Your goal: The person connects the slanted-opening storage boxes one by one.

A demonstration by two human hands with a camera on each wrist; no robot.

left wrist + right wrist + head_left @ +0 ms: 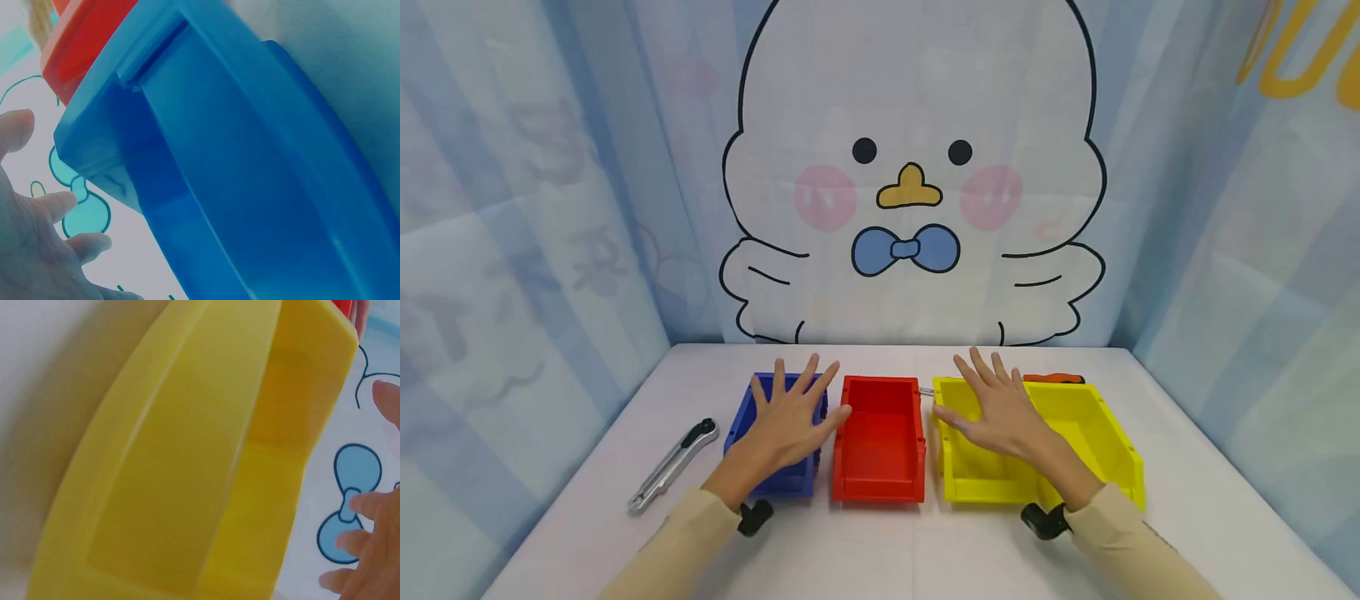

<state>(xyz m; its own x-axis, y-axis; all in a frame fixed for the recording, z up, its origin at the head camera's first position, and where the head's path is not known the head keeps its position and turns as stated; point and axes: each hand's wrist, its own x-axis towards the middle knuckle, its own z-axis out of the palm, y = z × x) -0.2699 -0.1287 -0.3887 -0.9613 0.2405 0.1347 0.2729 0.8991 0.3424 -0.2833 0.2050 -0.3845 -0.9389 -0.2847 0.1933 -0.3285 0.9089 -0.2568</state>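
Observation:
My left hand (786, 425) is spread over the blue bin (782, 482), fingers straight and holding nothing. Over the yellow bin (985, 483) my right hand (1003, 417) is spread the same way, also holding nothing. Between the hands stands a red bin (880, 442) with nothing visible inside. The left wrist view shows the blue bin (237, 156) close up, with the left hand (37, 244) beyond it. In the right wrist view the yellow bin (175, 456) fills the middle, and the right hand (378, 544) shows at the edge.
A grey utility knife (673, 467) with a black slider lies left of the blue bin. Behind the yellow bin shows an orange and black handle (1054, 378). A small metal piece (927, 391) pokes out between the red and yellow bins. Printed curtains surround the white table (880, 554).

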